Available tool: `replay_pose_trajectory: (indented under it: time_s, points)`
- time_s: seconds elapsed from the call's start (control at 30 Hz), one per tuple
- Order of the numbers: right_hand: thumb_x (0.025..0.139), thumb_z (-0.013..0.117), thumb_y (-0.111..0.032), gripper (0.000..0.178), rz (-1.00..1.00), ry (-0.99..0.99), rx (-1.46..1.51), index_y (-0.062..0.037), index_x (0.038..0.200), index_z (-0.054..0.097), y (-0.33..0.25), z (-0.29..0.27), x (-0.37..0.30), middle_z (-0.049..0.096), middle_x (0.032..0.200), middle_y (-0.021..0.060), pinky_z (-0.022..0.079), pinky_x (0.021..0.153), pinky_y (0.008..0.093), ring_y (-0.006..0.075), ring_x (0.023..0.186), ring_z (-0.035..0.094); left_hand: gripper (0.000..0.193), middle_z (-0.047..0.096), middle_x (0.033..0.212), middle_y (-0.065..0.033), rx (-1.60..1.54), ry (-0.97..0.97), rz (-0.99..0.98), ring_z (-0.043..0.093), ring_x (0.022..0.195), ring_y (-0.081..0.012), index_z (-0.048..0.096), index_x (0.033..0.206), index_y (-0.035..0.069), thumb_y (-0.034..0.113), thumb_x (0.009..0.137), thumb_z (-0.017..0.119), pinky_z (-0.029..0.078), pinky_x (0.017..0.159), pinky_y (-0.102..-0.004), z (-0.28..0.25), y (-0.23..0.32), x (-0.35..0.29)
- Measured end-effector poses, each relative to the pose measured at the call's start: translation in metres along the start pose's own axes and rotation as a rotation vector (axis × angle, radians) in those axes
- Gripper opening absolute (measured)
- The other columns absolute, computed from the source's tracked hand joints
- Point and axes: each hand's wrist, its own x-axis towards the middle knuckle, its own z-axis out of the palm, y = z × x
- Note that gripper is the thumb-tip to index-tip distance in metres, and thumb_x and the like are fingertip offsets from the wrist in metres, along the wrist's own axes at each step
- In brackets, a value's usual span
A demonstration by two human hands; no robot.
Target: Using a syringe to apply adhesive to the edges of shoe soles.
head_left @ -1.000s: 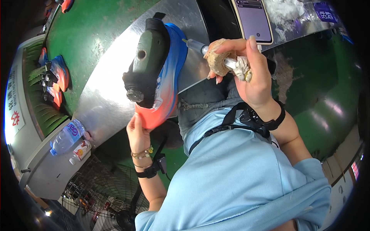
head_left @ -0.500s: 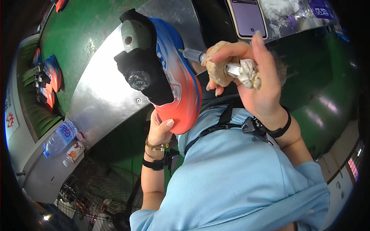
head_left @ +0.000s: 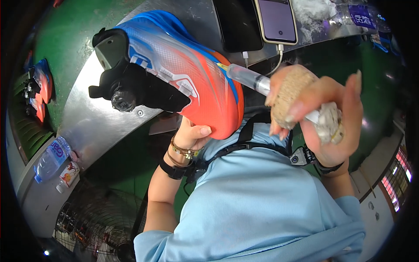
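My left hand (head_left: 192,136) is closed round the toe of a shoe (head_left: 214,105), with its thumb on the coral upper. The shoe fades from blue at the heel to coral at the toe, and a black fitting with a clear round knob fills its opening. In my right hand (head_left: 336,113), the fingers are wrapped round a syringe (head_left: 248,78). Tan wrapping covers its barrel, and a whitish lump sits on the plunger end. The syringe's yellow-based tip points at the shoe's side, close to the sole line; whether it touches cannot be made out.
Beyond the shoe, a dark phone (head_left: 238,24) and a lit phone (head_left: 278,19) lie on the metal bench (head_left: 89,118), cables plugged in. White fluff (head_left: 312,11) and a plastic bottle (head_left: 355,16) are at far right. Two bottles stand left; more shoes (head_left: 42,83) are on the green conveyor.
The shoe has tilted, its heel swinging left and more of its side now showing. My right hand has moved right and nearer, turning the syringe so its tip meets the shoe's edge in view.
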Motion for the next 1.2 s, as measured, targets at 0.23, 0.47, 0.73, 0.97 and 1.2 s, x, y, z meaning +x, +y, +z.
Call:
replay_pose_trajectory:
  time_s: [0.23,0.47,0.73,0.97,1.2]
  points:
    - [0.093,0.006,-0.047,0.064,0.067,0.091,0.044,-0.0061,0.076,0.052,-0.011,-0.003,-0.012,0.048,0.087,0.0259,0.047,0.046,0.0257,0.0202,0.052,0.055,0.069,0.049,0.12,-0.0077,-0.146,-0.108,-0.042,0.047,0.113,-0.0241,0.04,0.124,0.006,0.001,0.064,0.072,0.04,0.095,-0.0397,-0.002,-0.011,0.029]
    - [0.092,0.012,-0.051,0.063,-0.009,-0.035,-0.056,-0.0088,0.07,0.054,-0.017,-0.027,-0.024,0.045,0.087,0.0216,0.051,0.049,0.0277,0.0205,0.054,0.055,0.059,0.052,0.114,-0.0072,-0.172,-0.227,-0.026,0.05,0.109,-0.0235,0.043,0.119,0.006,0.002,0.067,0.07,0.041,0.092,-0.0395,0.008,-0.011,0.064]
    - [0.089,0.015,-0.057,0.067,-0.132,0.015,-0.08,-0.0101,0.066,0.058,-0.016,-0.022,-0.032,0.043,0.088,0.0196,0.051,0.051,0.0284,0.0205,0.053,0.053,0.071,0.034,0.133,-0.0172,-0.005,-0.205,-0.024,0.036,0.124,-0.024,0.034,0.126,0.003,0.011,0.067,0.072,0.03,0.105,-0.0355,0.027,-0.004,0.094]
    - [0.087,0.016,-0.06,0.069,-0.204,0.019,-0.122,-0.0104,0.066,0.06,-0.012,-0.025,-0.027,0.042,0.089,0.0194,0.05,0.05,0.0289,0.0205,0.052,0.052,0.071,0.028,0.137,-0.0164,-0.037,-0.206,0.077,0.035,0.125,-0.0262,0.032,0.127,0.003,0.009,0.068,0.071,0.03,0.105,-0.0382,0.037,-0.003,0.114]
    - [0.087,0.013,-0.061,0.071,-0.228,0.076,-0.198,-0.0106,0.066,0.059,-0.014,-0.028,-0.028,0.041,0.093,0.0206,0.049,0.05,0.0294,0.0209,0.053,0.05,0.069,0.031,0.135,-0.0129,-0.033,-0.27,0.191,0.035,0.124,-0.0288,0.03,0.129,0.004,0.013,0.072,0.068,0.028,0.106,-0.0418,0.049,-0.002,0.136]
